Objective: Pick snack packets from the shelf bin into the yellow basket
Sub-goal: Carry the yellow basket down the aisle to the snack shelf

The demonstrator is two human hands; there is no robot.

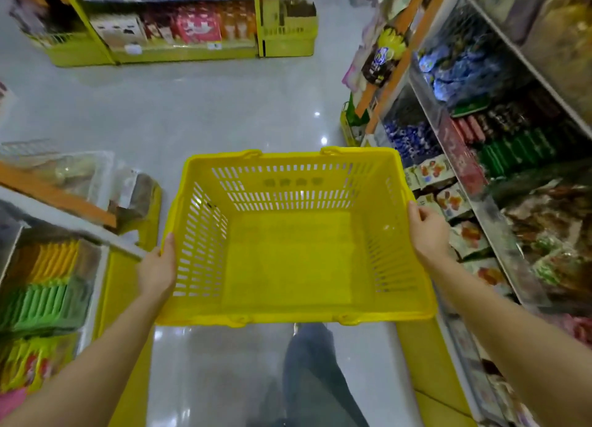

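Yellow basket (288, 318), empty, was gripped at its side rims by the left hand (157, 271) and the right hand (429, 231). Snack packets (448, 199) lay in the shelf bin (485, 208) just beside the right hand, the nearer one.

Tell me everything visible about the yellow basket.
The basket is bright yellow plastic, rectangular, with slotted walls and a solid floor, and holds nothing. It hangs roughly level above the shiny aisle floor, open side up. The left hand grips its left rim and the right hand grips its right rim.
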